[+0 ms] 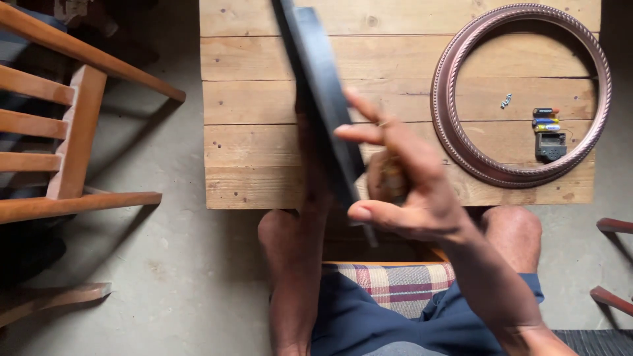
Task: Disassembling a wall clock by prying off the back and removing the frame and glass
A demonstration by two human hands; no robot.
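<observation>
I hold a dark flat panel [323, 86] up on its edge over the near side of a wooden plank table [250, 132]. My left hand [308, 151] grips it from the left and is mostly hidden behind it. My right hand [415, 178] is against the panel's right face, with the fingers curled around a small brownish object [392, 178] that is too blurred to identify and the index finger stretched out.
A round copper-coloured frame [448, 132] lies on the right of the table. Inside the ring are batteries [546, 120], a small black box-shaped mechanism [550, 145] and a tiny metal piece [506, 101]. A wooden chair [72, 132] stands at the left, and other chair parts [613, 227] at the right.
</observation>
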